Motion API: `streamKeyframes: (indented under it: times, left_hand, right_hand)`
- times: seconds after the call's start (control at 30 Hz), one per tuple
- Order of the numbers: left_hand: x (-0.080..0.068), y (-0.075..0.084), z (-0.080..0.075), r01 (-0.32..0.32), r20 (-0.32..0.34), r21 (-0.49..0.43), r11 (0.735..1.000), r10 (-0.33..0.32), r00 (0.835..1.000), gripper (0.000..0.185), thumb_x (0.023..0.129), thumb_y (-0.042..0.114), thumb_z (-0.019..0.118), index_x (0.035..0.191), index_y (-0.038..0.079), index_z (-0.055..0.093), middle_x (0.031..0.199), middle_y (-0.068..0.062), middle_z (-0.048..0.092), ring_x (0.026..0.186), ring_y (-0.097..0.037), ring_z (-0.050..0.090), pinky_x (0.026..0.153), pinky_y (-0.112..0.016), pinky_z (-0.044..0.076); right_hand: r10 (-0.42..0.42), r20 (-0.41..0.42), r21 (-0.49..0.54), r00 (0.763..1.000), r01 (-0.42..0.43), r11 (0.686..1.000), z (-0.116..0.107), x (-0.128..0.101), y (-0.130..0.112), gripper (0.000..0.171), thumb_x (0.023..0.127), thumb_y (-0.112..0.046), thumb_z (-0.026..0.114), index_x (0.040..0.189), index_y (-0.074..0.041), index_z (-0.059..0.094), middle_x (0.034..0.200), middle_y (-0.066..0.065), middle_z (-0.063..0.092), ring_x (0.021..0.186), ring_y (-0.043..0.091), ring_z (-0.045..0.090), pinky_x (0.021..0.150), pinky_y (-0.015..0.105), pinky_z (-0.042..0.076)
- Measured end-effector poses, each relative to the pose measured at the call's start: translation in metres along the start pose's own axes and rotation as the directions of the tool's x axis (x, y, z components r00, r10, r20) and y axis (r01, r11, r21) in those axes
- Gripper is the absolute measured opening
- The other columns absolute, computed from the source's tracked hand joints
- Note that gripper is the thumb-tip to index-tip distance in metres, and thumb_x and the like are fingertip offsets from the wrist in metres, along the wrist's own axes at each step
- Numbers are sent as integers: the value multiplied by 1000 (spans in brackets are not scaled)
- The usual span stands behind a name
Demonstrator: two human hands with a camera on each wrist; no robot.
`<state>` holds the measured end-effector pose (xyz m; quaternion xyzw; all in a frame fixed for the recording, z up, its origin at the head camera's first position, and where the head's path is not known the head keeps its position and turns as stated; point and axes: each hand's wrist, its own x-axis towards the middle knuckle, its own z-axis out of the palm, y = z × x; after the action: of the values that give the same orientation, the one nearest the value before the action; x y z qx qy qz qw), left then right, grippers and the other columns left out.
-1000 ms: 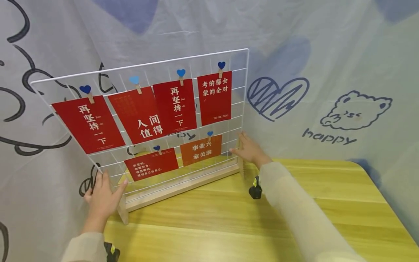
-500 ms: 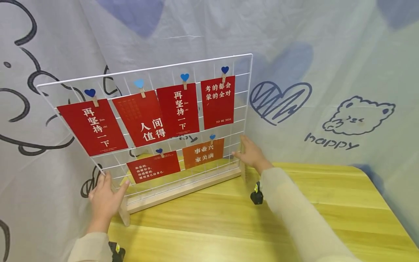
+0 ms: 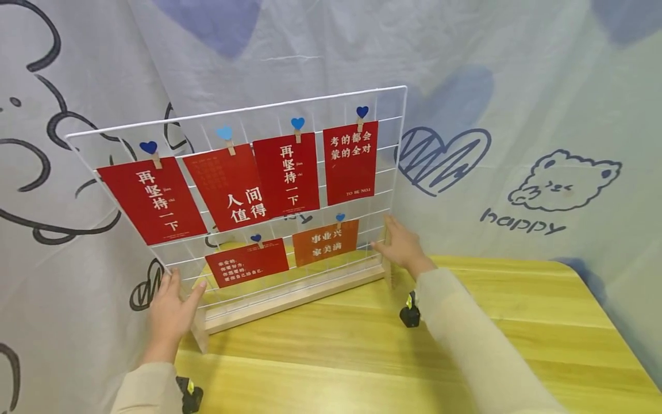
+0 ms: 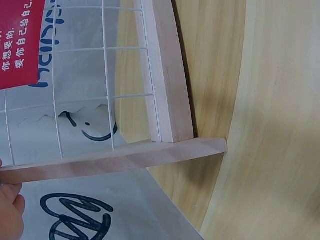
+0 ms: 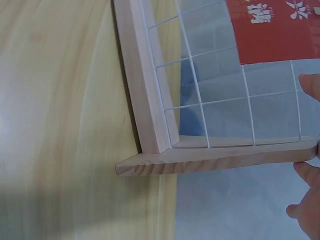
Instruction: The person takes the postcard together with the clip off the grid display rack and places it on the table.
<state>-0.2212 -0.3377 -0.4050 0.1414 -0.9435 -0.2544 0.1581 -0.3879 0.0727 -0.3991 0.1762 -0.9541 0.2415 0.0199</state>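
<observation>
A white wire grid rack (image 3: 331,98) stands in a pale wooden base (image 3: 289,305) on the table. Several red cards (image 3: 157,201) and one orange card (image 3: 326,244) hang on it from small wooden clips with blue hearts (image 3: 148,148). My left hand (image 3: 170,310) holds the rack's left side low down, thumb in front; in the left wrist view only part of a finger (image 4: 10,212) shows under the wooden side piece. At the lower right side, my right hand (image 3: 403,247) grips the other wooden side piece (image 5: 225,159), thumb inside and fingers outside.
The yellow wood-grain table (image 3: 517,310) runs to the right and toward me. A light cloth (image 3: 543,86) with drawn hearts and a bear hangs close behind and to the left of the rack. A black device is strapped at each wrist.
The rack has shifted slightly to the right against the cloth, with both hands staying at its sides. The head view has also moved a little. The cards hang as before.
</observation>
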Motion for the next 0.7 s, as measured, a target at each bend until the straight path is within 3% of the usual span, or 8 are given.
streamKeyframes:
  times: [0.2, 0.37, 0.7]
  left_hand:
    - [-1, 0, -3, 40, 24, 28, 999, -41, 999, 75, 86, 50, 37, 134, -4, 18, 137, -27, 13, 117, -51, 16, 92, -61, 10]
    - [-2, 0, -4, 29, 19, 44, 999, -30, 999, 74, 87, 48, 37, 133, -6, 19, 135, -30, 14, 119, -48, 16, 91, -63, 7]
    - [-1, 3, -4, 50, 23, 23, 998, -51, 998, 73, 87, 49, 37, 134, -4, 19, 136, -28, 13, 120, -46, 15, 95, -58, 7]
  right_hand:
    - [-16, -28, -19, 999, 16, 1000, 4, 0, 2, 73, 83, -37, 51, 137, -2, 17, 140, 16, 16, 125, 34, 17, 91, 64, 4]
    - [-28, -49, -40, 998, 26, 999, 6, -2, 2, 72, 83, -38, 50, 136, -2, 17, 140, 16, 17, 125, 34, 17, 92, 62, -1]
    - [-48, -94, -115, 994, 37, 993, 10, 0, 5, 71, 82, -41, 50, 135, -1, 23, 139, 16, 21, 126, 31, 17, 95, 57, -6]
